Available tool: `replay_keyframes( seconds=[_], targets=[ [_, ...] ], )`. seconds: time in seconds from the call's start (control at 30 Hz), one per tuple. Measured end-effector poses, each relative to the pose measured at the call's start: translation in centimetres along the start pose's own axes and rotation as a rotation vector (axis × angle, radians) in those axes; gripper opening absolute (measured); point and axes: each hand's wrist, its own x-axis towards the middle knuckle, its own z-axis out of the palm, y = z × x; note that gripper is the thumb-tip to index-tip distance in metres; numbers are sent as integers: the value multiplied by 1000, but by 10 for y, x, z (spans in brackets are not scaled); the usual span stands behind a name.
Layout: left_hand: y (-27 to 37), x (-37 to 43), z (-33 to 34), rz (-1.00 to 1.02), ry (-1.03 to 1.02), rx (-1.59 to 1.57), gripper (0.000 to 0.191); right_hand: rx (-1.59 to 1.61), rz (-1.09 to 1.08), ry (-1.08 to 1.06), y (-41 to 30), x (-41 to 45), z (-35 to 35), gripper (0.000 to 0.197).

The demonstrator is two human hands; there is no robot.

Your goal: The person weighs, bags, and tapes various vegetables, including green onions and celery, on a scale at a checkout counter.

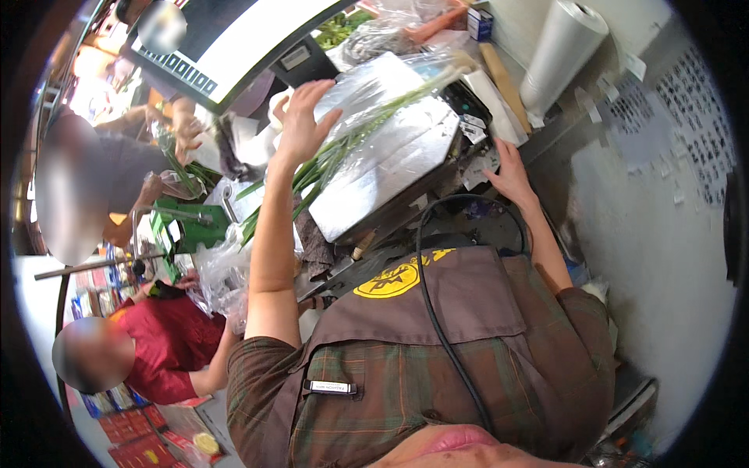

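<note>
Long green-stalked vegetables (374, 120), perhaps scallions, lie in clear plastic across a shiny metal weighing plate (380, 181). My left hand (307, 120) is raised beside the plate's left side, near the plastic and stalks, with fingers spread and nothing held. At the right end, my right hand (510, 172) has its thumb and fingers apart beside a dark label printer (468, 102). A white printed label (481, 169) is close to that thumb; contact is unclear. A large lit monitor (234, 44) stands beyond my left hand.
A clear plastic bag roll (564, 55) stands at right. A green scale (190, 225) is at left. One person in grey handles bagged greens (190, 175); another in a red shirt (175, 345) is near clear bags (225, 281). A black cable (430, 298) loops over my apron.
</note>
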Motion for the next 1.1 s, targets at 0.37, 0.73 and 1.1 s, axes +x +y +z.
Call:
replay_keyframes(
  seconds=[0.37, 0.73, 1.1],
  targets=[
    [2, -7, 35, 30, -50, 38, 57, 184, 33, 144, 2, 16, 44, 81],
    [15, -6, 41, 335, 182, -15, 30, 258, 173, 163, 14, 33, 28, 72],
    [4, -14, 49, 242, 174, 126, 33, 266, 47, 263, 28, 51, 30, 42]
  ],
)
